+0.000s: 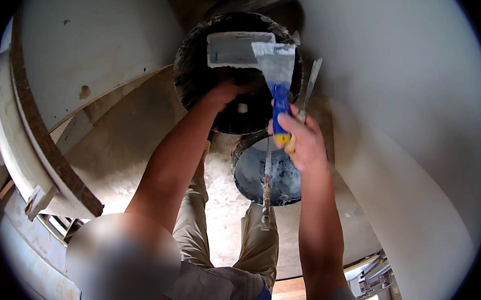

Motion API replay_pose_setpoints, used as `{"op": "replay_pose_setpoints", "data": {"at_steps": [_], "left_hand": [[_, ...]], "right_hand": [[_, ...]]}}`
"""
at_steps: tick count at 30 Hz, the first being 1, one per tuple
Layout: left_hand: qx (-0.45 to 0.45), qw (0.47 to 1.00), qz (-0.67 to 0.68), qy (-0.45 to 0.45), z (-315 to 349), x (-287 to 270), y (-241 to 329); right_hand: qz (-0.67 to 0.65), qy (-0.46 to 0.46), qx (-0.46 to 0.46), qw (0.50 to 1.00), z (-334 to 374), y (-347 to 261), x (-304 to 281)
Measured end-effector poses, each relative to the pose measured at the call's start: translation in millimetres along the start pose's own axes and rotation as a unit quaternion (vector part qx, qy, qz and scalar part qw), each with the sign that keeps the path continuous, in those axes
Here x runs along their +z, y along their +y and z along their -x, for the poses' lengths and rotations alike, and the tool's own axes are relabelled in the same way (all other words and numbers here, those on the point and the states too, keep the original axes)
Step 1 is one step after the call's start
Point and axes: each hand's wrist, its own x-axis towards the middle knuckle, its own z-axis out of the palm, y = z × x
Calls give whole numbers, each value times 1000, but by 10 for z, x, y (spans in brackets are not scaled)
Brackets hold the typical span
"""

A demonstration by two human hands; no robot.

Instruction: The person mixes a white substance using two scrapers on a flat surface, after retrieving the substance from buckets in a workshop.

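My right hand (303, 135) grips a putty knife (281, 105) by its blue handle with a yellow end; the plaster-smeared wide blade points up and away from me. From the same fist rises a second, narrow-bladed tool (313, 80). My left hand (225, 93) reaches over the rim into a large black bucket (182, 84), its fingers lost in the dark interior. At the bucket's far side sits a pale rectangular pan (240, 49), partly behind the putty knife's blade. A thin, crusted, stick-like tool (267, 191) extends toward me below my right hand; whether I hold it, I cannot tell.
A smaller dark bucket (247, 173) with greyish residue stands nearer my legs. More dark round containers (262, 1) are beyond the large one. Pale wall panels rise on the left (103, 40) and right (392, 60). A curved white piece with a brown edge (56, 154) stands at left.
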Motion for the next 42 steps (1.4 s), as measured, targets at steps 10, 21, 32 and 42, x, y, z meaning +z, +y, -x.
{"op": "replay_pose_setpoints", "data": {"at_steps": [10, 21, 32, 42], "left_hand": [[30, 961, 220, -163, 826, -39, 179], [279, 933, 181, -140, 2638, 404, 1149], [303, 933, 118, -153, 3530, 266, 1588], [190, 975, 58, -103, 1847, 209, 600]], "right_hand": [[49, 44, -49, 997, 1536, 450, -399], [38, 97, -92, 990, 2738, 515, -74], [59, 168, -157, 971, 3455, 685, 53], [-24, 218, -76, 973, 3220, 1552, -184]]}}
